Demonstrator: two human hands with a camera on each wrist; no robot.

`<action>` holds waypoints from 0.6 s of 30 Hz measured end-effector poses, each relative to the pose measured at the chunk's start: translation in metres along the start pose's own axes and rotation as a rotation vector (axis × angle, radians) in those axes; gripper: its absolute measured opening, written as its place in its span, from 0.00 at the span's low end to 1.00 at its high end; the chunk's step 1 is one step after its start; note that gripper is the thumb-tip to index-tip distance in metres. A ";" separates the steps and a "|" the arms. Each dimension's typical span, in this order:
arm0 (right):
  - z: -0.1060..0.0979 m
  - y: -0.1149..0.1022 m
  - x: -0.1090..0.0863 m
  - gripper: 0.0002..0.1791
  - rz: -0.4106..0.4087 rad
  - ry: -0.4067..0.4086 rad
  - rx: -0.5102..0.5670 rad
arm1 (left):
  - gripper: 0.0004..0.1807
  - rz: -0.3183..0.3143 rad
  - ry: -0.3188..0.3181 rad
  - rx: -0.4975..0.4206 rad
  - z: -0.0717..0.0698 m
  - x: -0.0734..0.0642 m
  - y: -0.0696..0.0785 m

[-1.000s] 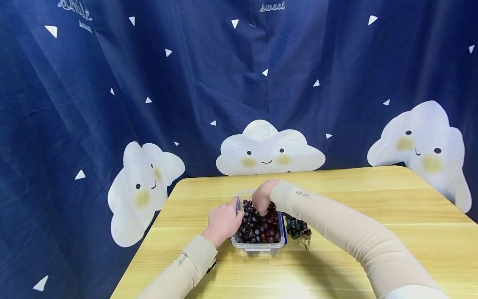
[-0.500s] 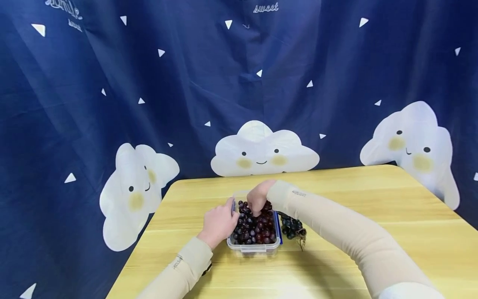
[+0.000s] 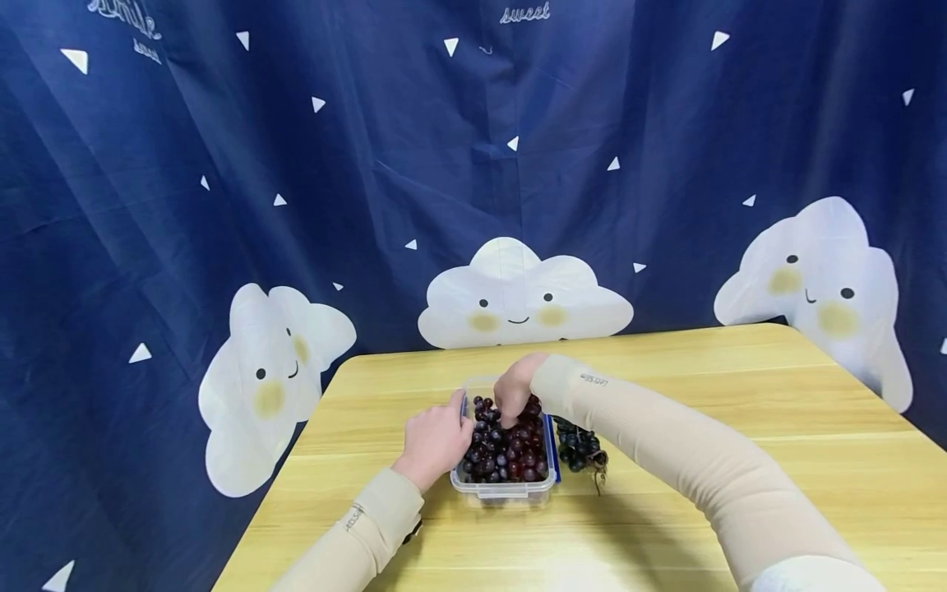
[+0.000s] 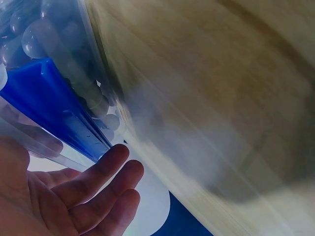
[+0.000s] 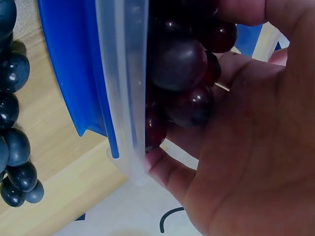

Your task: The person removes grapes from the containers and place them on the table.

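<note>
At the frame's lower centre, a clear container (image 3: 503, 491) of dark grapes (image 3: 510, 456) sits on the tabletop (image 3: 740, 395). The left hand (image 3: 435, 440), fingers loosely extended, touches its left side; the right hand (image 3: 515, 390) curls its fingers round grapes inside.

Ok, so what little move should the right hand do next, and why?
Maybe a gentle lift: the right hand has its fingers curled round some grapes in the box, and the left hand is at the box's left side, where it could hold it steady.
</note>
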State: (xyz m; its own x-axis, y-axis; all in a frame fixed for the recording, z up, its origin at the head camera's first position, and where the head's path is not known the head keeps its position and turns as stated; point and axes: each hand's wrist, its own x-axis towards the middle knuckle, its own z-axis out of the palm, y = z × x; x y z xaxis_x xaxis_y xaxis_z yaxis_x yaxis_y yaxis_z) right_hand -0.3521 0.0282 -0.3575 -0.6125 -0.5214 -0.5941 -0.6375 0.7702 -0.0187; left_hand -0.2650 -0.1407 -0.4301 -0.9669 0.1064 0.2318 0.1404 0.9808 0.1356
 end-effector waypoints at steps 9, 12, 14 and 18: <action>0.001 0.003 0.003 0.14 -0.057 -0.003 0.021 | 0.28 -0.005 0.005 -0.002 0.000 0.000 0.000; 0.001 0.005 0.005 0.19 -0.089 0.001 0.021 | 0.28 -0.006 0.007 -0.005 0.000 0.000 0.000; 0.001 0.007 0.006 0.20 -0.099 0.013 0.024 | 0.28 -0.004 0.010 -0.002 0.000 0.000 0.000; 0.000 0.008 0.006 0.20 -0.102 0.029 0.042 | 0.28 0.001 0.012 0.001 0.000 0.000 0.000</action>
State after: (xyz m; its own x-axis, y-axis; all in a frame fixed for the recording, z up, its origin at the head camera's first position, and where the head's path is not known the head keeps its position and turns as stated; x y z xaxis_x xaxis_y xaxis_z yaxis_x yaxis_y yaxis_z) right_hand -0.3611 0.0317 -0.3615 -0.5593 -0.6076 -0.5639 -0.6772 0.7273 -0.1120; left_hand -0.2650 -0.1409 -0.4304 -0.9642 0.1051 0.2434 0.1408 0.9809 0.1342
